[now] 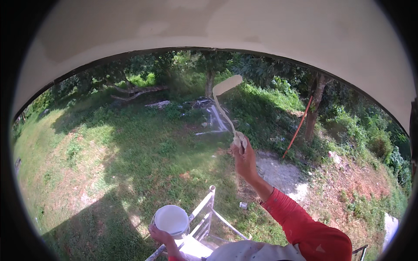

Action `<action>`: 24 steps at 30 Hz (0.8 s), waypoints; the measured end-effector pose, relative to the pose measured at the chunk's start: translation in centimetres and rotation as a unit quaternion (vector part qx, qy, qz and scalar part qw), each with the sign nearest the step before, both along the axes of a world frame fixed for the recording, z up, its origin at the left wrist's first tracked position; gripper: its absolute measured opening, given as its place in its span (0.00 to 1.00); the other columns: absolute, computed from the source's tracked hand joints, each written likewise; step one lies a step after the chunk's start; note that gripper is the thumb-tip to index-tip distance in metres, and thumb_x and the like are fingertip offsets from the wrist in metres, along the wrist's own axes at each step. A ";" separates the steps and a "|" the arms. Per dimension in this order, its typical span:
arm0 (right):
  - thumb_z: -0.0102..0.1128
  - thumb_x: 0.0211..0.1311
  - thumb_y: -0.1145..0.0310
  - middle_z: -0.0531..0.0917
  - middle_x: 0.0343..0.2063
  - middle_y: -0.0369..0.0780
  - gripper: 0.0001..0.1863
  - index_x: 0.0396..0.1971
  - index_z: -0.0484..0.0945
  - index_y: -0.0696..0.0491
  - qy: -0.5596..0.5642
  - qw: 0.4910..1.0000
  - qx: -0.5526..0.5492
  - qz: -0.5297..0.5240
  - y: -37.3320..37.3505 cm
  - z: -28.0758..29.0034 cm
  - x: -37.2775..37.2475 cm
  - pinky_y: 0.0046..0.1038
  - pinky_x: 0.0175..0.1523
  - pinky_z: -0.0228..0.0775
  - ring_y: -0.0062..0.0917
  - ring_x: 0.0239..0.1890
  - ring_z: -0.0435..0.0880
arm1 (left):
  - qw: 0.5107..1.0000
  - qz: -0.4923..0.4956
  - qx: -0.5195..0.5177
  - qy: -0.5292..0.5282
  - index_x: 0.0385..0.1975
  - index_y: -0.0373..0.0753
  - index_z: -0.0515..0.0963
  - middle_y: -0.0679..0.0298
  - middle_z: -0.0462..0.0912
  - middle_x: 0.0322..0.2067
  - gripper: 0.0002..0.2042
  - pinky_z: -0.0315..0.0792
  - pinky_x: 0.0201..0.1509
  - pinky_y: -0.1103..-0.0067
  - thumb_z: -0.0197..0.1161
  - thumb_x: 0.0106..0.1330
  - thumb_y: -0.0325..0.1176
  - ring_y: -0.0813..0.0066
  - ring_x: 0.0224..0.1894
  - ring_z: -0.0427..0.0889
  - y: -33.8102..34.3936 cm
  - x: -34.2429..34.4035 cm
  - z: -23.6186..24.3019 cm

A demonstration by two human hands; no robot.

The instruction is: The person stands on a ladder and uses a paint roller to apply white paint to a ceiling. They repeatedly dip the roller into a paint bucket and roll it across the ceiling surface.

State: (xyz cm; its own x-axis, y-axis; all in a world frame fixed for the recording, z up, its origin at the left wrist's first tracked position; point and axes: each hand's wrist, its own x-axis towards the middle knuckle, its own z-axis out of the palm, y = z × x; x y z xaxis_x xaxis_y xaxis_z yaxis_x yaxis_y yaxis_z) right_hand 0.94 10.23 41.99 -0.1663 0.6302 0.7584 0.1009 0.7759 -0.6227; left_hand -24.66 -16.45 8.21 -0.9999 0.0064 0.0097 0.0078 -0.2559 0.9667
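Right hand (244, 160): raised, clenched round the roller (227, 85) handle, red sleeve (305, 222) below it; roller head pointed up toward the pale ceiling (244, 26), near its dark edge, probably so it could reach.
Left hand (162, 235): low, gripping the pail (171, 220) from beneath, kept level and close to the body, likely to stop spills.
Pail: white inside, just beside the ladder (208, 217) top.
Ladder: white, right under the person, narrow footing.
Room: open air ahead, grass (109, 165) far below, tree (209, 82) and orange pole (298, 128) well apart from the roller.
Edges: ceiling rim curved above, roller near it, contact not clear.
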 end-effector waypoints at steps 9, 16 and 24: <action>0.53 0.81 0.67 0.82 0.36 0.43 0.15 0.59 0.76 0.58 -0.030 0.974 0.179 -0.136 9.7 7.7 -0.6 0.29 0.38 0.74 0.28 0.30 0.80 | 0.998 0.024 0.042 -0.045 0.51 0.28 0.76 0.53 0.85 0.43 0.20 0.80 0.46 0.69 0.47 0.84 0.42 0.65 0.42 0.85 0.6 -0.7 -1.4; 0.59 0.76 0.74 0.82 0.35 0.48 0.22 0.67 0.76 0.47 -0.014 0.915 0.297 -0.272 14.4 12.1 0.1 0.34 0.34 0.75 0.40 0.28 0.83 | 0.999 0.004 -0.010 -0.049 0.44 0.30 0.77 0.53 0.85 0.38 0.21 0.79 0.44 0.68 0.48 0.84 0.45 0.64 0.38 0.83 0.0 0.0 -0.8; 0.58 0.75 0.76 0.82 0.36 0.46 0.25 0.69 0.75 0.44 -0.006 0.909 0.331 -0.252 13.6 15.3 -2.6 0.33 0.33 0.75 0.38 0.27 0.82 | 0.990 0.034 -0.137 0.001 0.48 0.24 0.78 0.40 0.83 0.42 0.24 0.74 0.50 0.57 0.48 0.83 0.44 0.47 0.44 0.83 -0.2 -1.2 -1.3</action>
State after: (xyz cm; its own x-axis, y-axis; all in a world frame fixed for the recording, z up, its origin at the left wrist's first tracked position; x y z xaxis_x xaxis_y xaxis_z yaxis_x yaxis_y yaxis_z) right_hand -1.70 23.81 57.26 0.0063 0.0349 0.9994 0.5513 0.8337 -0.0326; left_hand -25.87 -16.69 6.88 -0.9981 -0.0587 0.0192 0.0183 0.0163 0.9997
